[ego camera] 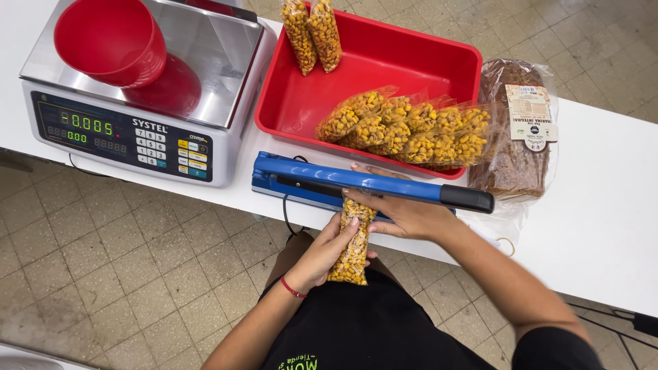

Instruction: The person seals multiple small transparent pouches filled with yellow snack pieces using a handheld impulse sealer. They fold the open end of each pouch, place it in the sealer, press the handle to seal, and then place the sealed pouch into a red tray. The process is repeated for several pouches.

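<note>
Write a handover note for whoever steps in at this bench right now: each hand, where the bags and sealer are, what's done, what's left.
Left hand: grips a narrow clear bag of yellow kernels from below, its top fed into the blue heat sealer.
Right hand: rests at the sealer by the bag's top, under the sealer's arm; the arm looks raised, not pressed.
Done: a pile of filled bags lies in the red tray, and two more filled bags lean at its back edge.
Left: the held bag is not yet in the tray.
Nearby: scale with a red bowl on it; wrapped brown loaf right of the tray.
</note>
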